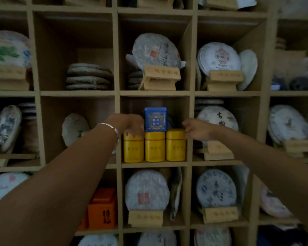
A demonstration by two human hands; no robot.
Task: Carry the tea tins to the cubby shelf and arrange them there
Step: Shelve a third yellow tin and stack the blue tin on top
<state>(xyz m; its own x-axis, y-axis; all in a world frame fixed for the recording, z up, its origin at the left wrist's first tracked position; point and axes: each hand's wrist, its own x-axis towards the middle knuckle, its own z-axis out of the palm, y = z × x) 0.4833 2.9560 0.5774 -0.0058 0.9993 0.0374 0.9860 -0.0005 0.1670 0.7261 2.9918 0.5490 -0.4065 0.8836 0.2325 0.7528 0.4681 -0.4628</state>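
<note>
Three yellow tea tins stand side by side in the middle cubby of the shelf: a left tin, a middle tin and a right tin. A blue square tin sits on top of the middle one. My left hand, with a silver bangle on its wrist, lies over the left yellow tin's lid, and its fingertips curl down the front. My right hand is at the upper right edge of the right yellow tin with its fingers loosely apart, touching the lid's side.
Neighbouring cubbies hold paper-wrapped round tea cakes on wooden stands, such as one above and one below. A pile of bare cakes lies at the upper left. An orange box stands at the lower left.
</note>
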